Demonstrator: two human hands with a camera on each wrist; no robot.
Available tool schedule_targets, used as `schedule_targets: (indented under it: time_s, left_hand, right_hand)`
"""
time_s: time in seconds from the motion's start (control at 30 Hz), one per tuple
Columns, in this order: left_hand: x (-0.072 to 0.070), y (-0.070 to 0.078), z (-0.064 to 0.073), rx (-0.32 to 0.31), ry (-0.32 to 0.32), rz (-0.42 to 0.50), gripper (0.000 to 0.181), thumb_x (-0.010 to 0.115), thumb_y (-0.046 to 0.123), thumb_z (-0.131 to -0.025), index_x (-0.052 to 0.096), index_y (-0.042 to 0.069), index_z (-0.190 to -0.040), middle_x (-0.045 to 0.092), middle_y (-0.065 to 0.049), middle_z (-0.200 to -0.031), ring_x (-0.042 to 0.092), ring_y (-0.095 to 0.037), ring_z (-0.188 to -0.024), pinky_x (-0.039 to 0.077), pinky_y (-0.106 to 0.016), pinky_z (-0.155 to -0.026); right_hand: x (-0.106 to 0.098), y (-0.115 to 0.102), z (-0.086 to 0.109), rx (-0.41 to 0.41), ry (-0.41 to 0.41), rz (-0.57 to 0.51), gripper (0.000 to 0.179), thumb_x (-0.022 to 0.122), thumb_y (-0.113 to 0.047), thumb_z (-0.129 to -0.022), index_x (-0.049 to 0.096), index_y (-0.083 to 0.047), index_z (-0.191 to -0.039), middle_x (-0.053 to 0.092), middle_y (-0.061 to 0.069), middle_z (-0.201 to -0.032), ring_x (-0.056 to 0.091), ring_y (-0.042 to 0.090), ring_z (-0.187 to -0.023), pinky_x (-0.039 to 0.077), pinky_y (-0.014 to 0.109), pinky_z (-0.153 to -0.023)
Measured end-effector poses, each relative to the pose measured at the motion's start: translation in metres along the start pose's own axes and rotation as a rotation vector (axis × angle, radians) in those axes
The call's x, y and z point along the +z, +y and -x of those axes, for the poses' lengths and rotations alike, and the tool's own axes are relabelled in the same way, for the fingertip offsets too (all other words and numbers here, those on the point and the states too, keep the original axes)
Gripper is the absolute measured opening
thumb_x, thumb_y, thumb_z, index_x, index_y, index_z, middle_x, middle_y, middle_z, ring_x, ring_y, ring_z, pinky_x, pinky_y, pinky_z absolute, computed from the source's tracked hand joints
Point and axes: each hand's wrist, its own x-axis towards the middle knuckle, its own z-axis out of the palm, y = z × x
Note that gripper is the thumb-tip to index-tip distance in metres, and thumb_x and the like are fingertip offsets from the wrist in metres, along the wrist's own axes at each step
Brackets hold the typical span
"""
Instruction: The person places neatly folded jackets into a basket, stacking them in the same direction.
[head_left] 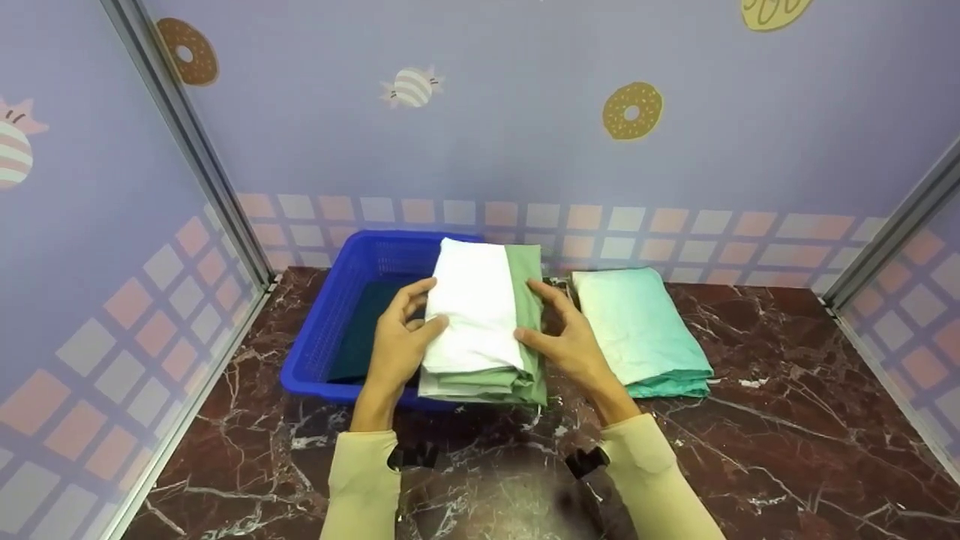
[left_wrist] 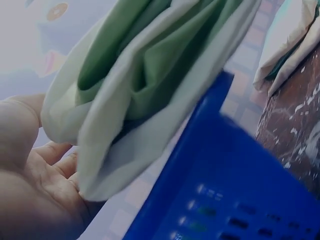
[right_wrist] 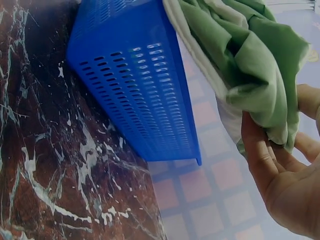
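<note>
A folded white-and-green cloth (head_left: 476, 307), several layers thick, is held up over the right part of a blue basket (head_left: 321, 388). My left hand (head_left: 401, 337) grips its left edge, thumb on top and fingers along the side. On the green edge opposite, my right hand (head_left: 566, 337) holds it between thumb and fingers. Both wrist views show the loose folds of the cloth (right_wrist: 255, 65) above the basket's rim, with the right fingers (right_wrist: 260, 155) under the green layers. Inside the basket lies a dark teal cloth (head_left: 367, 319), partly hidden by my left hand.
To the right, a folded pale-to-turquoise cloth (head_left: 641, 326) lies on the dark red marbled table (head_left: 787, 420). A patterned purple wall (head_left: 510, 150) stands close behind the basket. Side panels with metal posts (head_left: 202, 161) border the table left and right.
</note>
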Motion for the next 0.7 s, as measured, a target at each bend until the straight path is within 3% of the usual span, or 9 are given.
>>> schedule_targets:
  time_s: [0.1,0.3,0.5,0.57,0.7]
  left_hand:
    - [-0.006,0.0,-0.002,0.003,0.024,-0.022,0.057,0.073,-0.005,-0.093,0.06,0.006,-0.147,0.066,-0.018,-0.13,0.07,-0.029,-0.082,0.059,-0.033,-0.068]
    - [-0.019,0.001,-0.005,0.017,0.06,-0.041,0.056,0.074,-0.006,-0.093,0.061,0.005,-0.146,0.067,-0.018,-0.129,0.07,-0.027,-0.08,0.059,-0.031,-0.068]
    - [-0.032,0.002,-0.007,0.021,0.1,-0.039,0.054,0.074,-0.007,-0.093,0.062,0.003,-0.145,0.067,-0.018,-0.128,0.07,-0.024,-0.081,0.059,-0.031,-0.069]
    - [-0.036,0.002,-0.008,0.017,0.117,-0.038,0.053,0.073,-0.008,-0.093,0.062,0.003,-0.144,0.067,-0.019,-0.128,0.07,-0.023,-0.082,0.059,-0.03,-0.07]
    - [-0.043,0.002,-0.01,-0.001,0.15,-0.021,0.052,0.072,-0.009,-0.094,0.062,0.003,-0.144,0.067,-0.018,-0.131,0.07,-0.022,-0.084,0.06,-0.031,-0.072]
  right_hand:
    - [0.005,0.001,-0.004,0.01,-0.01,-0.005,0.08,0.08,0.003,-0.089,0.042,0.003,-0.159,0.056,0.021,-0.139,0.063,0.032,-0.112,0.059,0.038,-0.091]
    - [0.017,-0.001,-0.011,0.012,0.005,0.126,0.081,0.086,-0.007,-0.087,0.048,-0.005,-0.158,0.058,0.015,-0.143,0.061,0.03,-0.116,0.055,0.04,-0.096]
    - [0.031,-0.004,-0.019,0.063,-0.038,0.065,0.085,0.085,-0.006,-0.088,0.043,-0.008,-0.161,0.055,0.016,-0.138,0.065,0.032,-0.097,0.063,0.04,-0.074]
    - [0.035,-0.004,-0.022,0.065,-0.045,0.082,0.086,0.086,-0.007,-0.087,0.043,-0.008,-0.162,0.055,0.016,-0.14,0.065,0.031,-0.102,0.063,0.039,-0.077]
    - [0.042,-0.004,-0.029,0.036,-0.055,0.163,0.085,0.088,-0.011,-0.087,0.045,-0.006,-0.16,0.055,0.015,-0.148,0.059,0.03,-0.123,0.056,0.042,-0.099]
